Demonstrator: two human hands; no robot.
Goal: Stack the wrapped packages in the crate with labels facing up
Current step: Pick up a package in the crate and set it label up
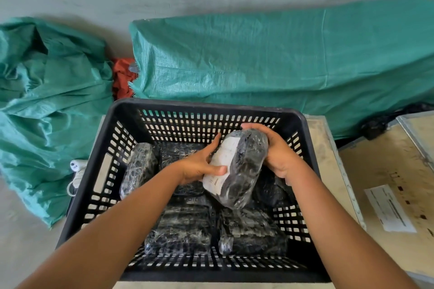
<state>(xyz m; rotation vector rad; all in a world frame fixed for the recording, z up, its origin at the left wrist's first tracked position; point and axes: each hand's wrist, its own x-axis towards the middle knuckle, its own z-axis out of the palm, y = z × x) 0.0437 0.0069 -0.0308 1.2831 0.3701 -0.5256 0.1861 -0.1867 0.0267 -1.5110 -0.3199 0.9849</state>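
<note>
A black slotted plastic crate (305, 129) stands in front of me with several dark packages wrapped in clear film lying in it. Both hands hold one such package (244, 169) above the crate's middle, tilted on its edge, its white label turned to the left. My left hand (199, 164) presses on the label side with the thumb across it. My right hand (278, 155) grips the far right end. Below lie a package at the left wall (138, 171) and two near the front (185, 230), (253, 232); no labels show on them.
Green woven sacks lie behind the crate (270, 61) and to its left (47, 105), with red cloth (123, 77) between them. A wooden box (399, 171) with a paper sheet (388, 209) on it stands at the right. A small white object (76, 166) lies by the crate's left side.
</note>
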